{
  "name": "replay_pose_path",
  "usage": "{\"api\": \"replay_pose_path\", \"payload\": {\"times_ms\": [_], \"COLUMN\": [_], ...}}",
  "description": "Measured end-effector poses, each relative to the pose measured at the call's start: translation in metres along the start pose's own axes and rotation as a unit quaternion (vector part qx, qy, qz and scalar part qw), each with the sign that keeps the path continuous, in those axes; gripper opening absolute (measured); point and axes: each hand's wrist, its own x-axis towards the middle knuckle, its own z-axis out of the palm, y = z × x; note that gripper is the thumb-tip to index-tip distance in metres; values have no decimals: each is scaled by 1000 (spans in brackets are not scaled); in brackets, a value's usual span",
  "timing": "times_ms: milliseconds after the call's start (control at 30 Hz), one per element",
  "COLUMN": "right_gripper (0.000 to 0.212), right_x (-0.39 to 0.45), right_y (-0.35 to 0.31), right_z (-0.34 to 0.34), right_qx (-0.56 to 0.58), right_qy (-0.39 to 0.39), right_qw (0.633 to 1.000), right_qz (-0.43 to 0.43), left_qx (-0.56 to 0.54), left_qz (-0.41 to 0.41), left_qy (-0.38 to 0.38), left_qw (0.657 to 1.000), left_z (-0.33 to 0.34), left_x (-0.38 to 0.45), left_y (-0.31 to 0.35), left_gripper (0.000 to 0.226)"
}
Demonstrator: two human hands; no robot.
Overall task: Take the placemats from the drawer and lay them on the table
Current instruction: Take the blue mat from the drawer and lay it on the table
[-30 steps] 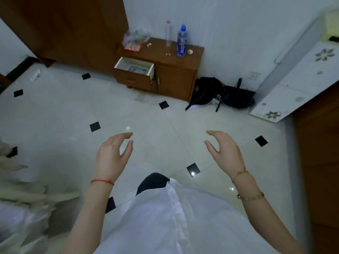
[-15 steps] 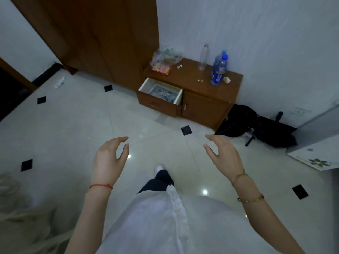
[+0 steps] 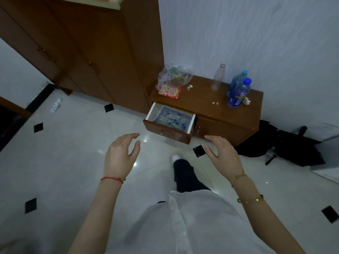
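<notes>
The drawer [image 3: 166,132] of a low wooden cabinet [image 3: 227,125] stands pulled out ahead of me. Inside it lie blue-patterned placemats [image 3: 171,118], flat and partly hidden by the drawer's front. My left hand [image 3: 121,154] hovers below and left of the drawer, fingers spread and curved, holding nothing. To the right, my right hand [image 3: 222,154] is just below the drawer's right corner, also spread and empty. Neither hand touches the drawer. No table is in view.
On the cabinet top sit a plastic bag of snacks [image 3: 171,80], a clear empty bottle [image 3: 217,77] and two blue-capped bottles [image 3: 238,92]. A tall wooden wardrobe [image 3: 88,52] stands at left. Black bags [image 3: 286,147] lie on the floor right of the cabinet. My foot [image 3: 176,158] is forward on the tiles.
I have walked closer to the cabinet, so the open drawer now looms larger and sits just above my hands. Both hands stay raised, spread and empty.
</notes>
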Motion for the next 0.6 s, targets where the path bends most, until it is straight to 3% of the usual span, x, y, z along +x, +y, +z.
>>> {"api": "replay_pose_path", "payload": {"times_ms": [367, 600], "right_gripper": [32, 33], "right_x": [188, 258], "right_y": [9, 22], "right_z": [32, 61], "right_qx": [24, 45], "right_qy": [-30, -19], "right_qw": [997, 989], "right_qz": [63, 137], "left_qx": [-10, -18], "left_qz": [30, 59], "left_qy": [-38, -91], "left_qw": [999, 994], "left_z": [48, 89], "left_x": [190, 270], "left_y": [-47, -80], "left_gripper": [29, 29]}}
